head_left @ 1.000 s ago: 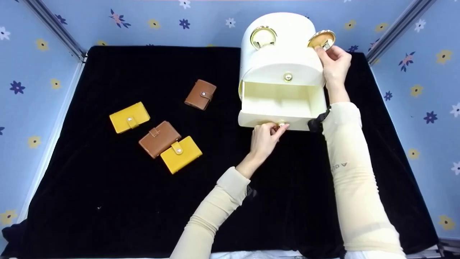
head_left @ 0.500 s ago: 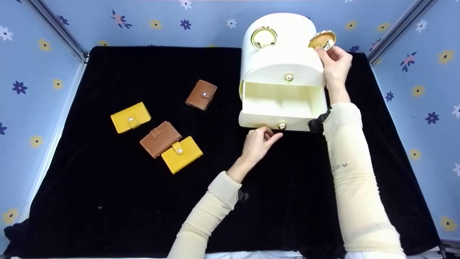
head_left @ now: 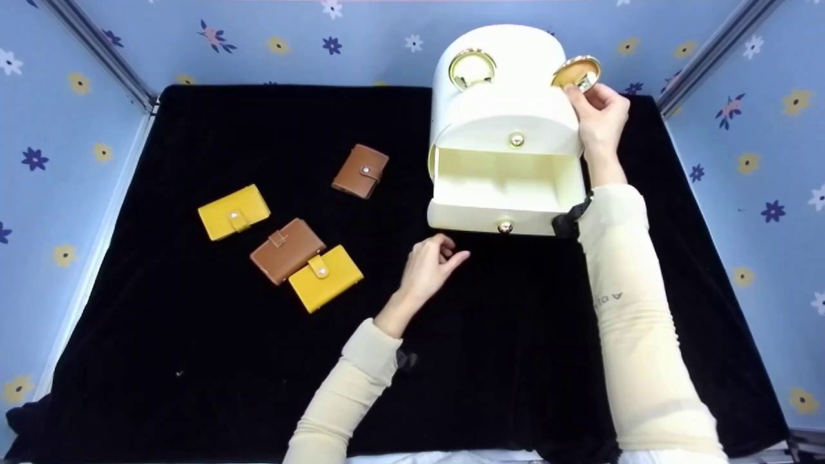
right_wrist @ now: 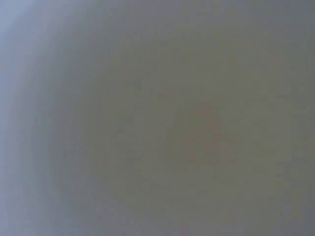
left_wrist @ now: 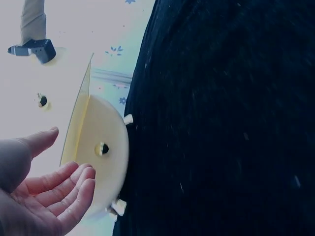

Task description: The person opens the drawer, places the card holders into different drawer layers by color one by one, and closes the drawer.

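A white box (head_left: 509, 96) with a rounded top stands at the back right in the head view, its lower drawer (head_left: 477, 216) pulled out. Two round gold-rimmed pieces sit on its top. My right hand (head_left: 602, 122) pinches the lower edge of the right gold-rimmed piece (head_left: 578, 69). Below the drawer's front, my left hand (head_left: 427, 265) holds nothing, its fingers loosely bent and apart from the drawer knob (head_left: 504, 226). In the left wrist view, the left hand (left_wrist: 47, 196) appears with thumb and fingers separated. Only a blurred pale surface fills the right wrist view.
Left of the box lie a brown card holder (head_left: 361, 171), a yellow card holder (head_left: 234, 212), another brown one (head_left: 287, 251) and another yellow one (head_left: 325, 277); the last two touch. Black cloth (head_left: 193, 399) covers the table. Blue flowered walls (head_left: 361, 42) surround it.
My left hand has let go of the lower drawer's knob and drawn back, down and to the left. The right hand stays on the gold-rimmed piece; the drawer remains out.
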Available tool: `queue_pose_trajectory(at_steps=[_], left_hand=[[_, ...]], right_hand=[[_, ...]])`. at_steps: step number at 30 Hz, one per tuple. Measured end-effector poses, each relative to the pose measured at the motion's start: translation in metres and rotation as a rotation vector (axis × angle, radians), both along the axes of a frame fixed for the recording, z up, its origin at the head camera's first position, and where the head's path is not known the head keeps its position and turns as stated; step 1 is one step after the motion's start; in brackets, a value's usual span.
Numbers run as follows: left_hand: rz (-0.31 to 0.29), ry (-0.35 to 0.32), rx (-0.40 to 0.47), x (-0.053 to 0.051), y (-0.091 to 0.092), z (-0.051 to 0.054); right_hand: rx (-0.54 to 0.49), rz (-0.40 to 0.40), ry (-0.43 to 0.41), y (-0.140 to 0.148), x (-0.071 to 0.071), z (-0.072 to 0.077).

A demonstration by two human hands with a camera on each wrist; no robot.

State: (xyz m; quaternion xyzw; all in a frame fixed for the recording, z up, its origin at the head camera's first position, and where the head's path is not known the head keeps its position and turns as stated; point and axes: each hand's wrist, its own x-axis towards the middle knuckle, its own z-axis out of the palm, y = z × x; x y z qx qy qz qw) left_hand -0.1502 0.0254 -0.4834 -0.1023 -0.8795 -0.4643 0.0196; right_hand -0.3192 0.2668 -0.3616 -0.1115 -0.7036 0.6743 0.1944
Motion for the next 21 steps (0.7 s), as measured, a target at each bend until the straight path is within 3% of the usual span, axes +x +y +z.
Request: queue_pose_trajectory(at_steps=[12,21], left_hand=[[0.012,-0.021,-0.083,0.006,-0.039,-0.009],[-0.050,-0.045,-0.174,0.012,-0.072,-0.013]], right_hand=[[0.021,-0.002,0.012,0.001,0.000,-0.001],[0.021,0.004,0.022,0.002,-0.001,-0.001]])
